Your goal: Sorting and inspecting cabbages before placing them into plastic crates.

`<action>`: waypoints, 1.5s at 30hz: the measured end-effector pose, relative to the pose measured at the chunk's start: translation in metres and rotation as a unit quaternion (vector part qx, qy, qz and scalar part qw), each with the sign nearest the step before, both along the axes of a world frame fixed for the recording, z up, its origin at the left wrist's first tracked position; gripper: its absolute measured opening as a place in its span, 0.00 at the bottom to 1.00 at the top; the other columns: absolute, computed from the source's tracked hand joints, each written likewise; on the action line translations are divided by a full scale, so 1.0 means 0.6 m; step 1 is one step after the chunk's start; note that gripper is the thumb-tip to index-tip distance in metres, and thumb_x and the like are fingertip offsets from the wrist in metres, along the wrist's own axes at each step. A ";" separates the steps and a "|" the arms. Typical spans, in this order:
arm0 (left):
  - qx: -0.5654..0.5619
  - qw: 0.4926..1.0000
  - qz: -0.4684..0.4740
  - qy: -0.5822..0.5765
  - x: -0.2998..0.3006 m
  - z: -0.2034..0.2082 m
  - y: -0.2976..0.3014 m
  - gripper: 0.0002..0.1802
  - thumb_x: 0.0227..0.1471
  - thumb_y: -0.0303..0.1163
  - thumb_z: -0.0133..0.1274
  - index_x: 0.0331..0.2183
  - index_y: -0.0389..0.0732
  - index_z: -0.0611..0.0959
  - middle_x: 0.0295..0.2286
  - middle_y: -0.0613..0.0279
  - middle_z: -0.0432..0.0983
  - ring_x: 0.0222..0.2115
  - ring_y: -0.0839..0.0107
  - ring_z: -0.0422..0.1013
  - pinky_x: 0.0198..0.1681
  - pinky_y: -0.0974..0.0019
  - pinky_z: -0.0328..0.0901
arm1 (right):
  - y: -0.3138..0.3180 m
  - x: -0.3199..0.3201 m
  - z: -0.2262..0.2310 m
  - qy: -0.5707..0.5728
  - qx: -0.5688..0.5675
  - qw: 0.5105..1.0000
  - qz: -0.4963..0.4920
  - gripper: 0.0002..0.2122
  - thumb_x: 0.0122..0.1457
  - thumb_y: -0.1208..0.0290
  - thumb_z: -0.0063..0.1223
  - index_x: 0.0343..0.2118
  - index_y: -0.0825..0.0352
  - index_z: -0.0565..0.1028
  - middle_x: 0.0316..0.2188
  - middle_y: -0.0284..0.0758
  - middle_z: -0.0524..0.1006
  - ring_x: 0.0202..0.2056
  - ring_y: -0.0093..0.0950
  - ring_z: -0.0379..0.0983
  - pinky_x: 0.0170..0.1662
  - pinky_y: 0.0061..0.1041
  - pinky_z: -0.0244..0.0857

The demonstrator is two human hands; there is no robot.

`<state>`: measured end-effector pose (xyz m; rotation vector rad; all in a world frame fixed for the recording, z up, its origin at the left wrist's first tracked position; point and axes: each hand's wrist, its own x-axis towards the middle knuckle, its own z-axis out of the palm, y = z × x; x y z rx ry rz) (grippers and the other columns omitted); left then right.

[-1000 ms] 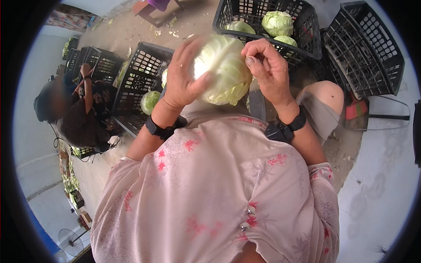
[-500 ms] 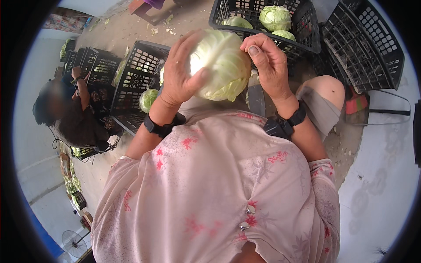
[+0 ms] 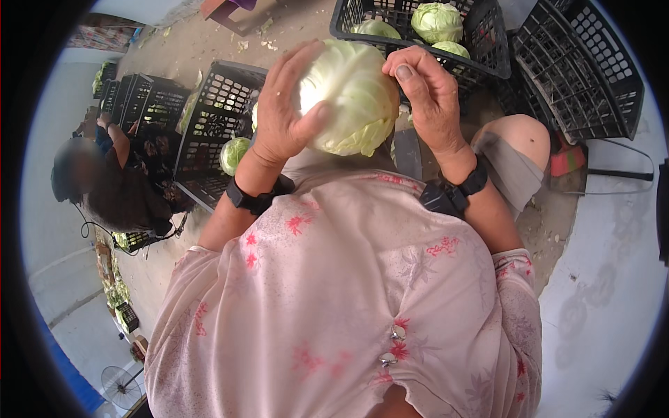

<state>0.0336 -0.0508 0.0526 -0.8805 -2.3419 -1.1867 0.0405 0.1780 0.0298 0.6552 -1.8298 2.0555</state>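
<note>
- Head view shows a pale green cabbage [image 3: 355,97] held up ahead of the flowered shirt [image 3: 334,279], between the hands, with a black crate [image 3: 493,38] beyond it.
- Left hand [image 3: 291,104]: its grip is spread wide, fingers over the far left side and thumb across the near face, and has hold of the cabbage.
- Right hand [image 3: 430,97]: its grip is drawn in, fingers curled and thumb close to the forefinger, right at the cabbage's right edge; whether it touches or pinches a leaf cannot be told.
- Handling, as a judgement: the head looks dense and fairly heavy, firm at the core, with smooth, perhaps slippery outer leaves that could tear at their loose lower edge.
- A broad palm hold around the rounded sides, or from beneath, seems safest; a single leaf edge would make a poor handle.
- Hidden: the cabbage's underside and far face, and most of the left fingertips; glare washes out its left part.
- Hard to make out: the dark flat piece [image 3: 407,155] below the right hand, and what the co-worker [image 3: 125,184] at left handles; the crate is cut off at the top.
</note>
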 end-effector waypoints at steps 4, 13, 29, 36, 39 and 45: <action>0.019 1.000 -0.006 -0.008 0.000 0.000 0.003 0.39 0.43 0.51 0.55 0.52 0.35 0.74 0.50 0.45 0.70 0.50 0.50 0.68 0.54 0.57 0.63 | 0.000 0.001 -0.001 -0.011 0.006 1.000 -0.003 0.06 0.64 0.72 0.48 0.33 0.69 0.74 0.29 0.26 0.74 0.29 0.13 0.62 0.34 0.14 0.60; 0.023 1.000 -0.016 -0.012 -0.004 -0.004 0.001 0.39 0.43 0.51 0.55 0.52 0.34 0.74 0.50 0.44 0.69 0.51 0.51 0.68 0.54 0.58 0.62 | -0.001 0.002 0.001 -0.019 -0.005 1.000 -0.004 0.06 0.63 0.72 0.49 0.33 0.68 0.74 0.29 0.25 0.74 0.29 0.12 0.62 0.34 0.13 0.60; 0.044 0.998 -0.028 -0.029 -0.013 -0.012 0.006 0.40 0.46 0.55 0.56 0.52 0.33 0.74 0.50 0.46 0.69 0.51 0.54 0.68 0.54 0.59 0.63 | 0.005 -0.004 -0.008 -0.012 0.015 0.999 -0.026 0.06 0.63 0.71 0.50 0.33 0.68 0.74 0.28 0.26 0.75 0.29 0.13 0.65 0.34 0.14 0.62; 0.047 0.998 -0.026 -0.031 -0.015 -0.012 0.009 0.40 0.47 0.56 0.55 0.52 0.33 0.74 0.50 0.46 0.69 0.50 0.55 0.69 0.53 0.60 0.63 | 0.005 -0.003 -0.007 -0.019 0.001 0.999 -0.028 0.06 0.63 0.71 0.50 0.33 0.68 0.74 0.28 0.25 0.76 0.28 0.12 0.66 0.34 0.14 0.62; 0.041 0.998 -0.032 -0.028 -0.018 -0.015 0.007 0.40 0.47 0.56 0.55 0.52 0.33 0.74 0.50 0.46 0.70 0.50 0.56 0.69 0.53 0.60 0.63 | 0.006 -0.004 -0.007 -0.010 0.005 0.999 -0.033 0.06 0.63 0.71 0.50 0.33 0.68 0.75 0.28 0.25 0.76 0.29 0.12 0.66 0.34 0.14 0.62; 0.039 0.998 -0.029 -0.033 -0.018 -0.013 0.009 0.41 0.47 0.56 0.55 0.53 0.33 0.74 0.50 0.46 0.70 0.50 0.56 0.69 0.54 0.60 0.63 | 0.006 -0.004 -0.007 -0.019 -0.009 0.999 -0.029 0.06 0.63 0.71 0.50 0.33 0.68 0.75 0.29 0.26 0.77 0.30 0.12 0.68 0.35 0.14 0.64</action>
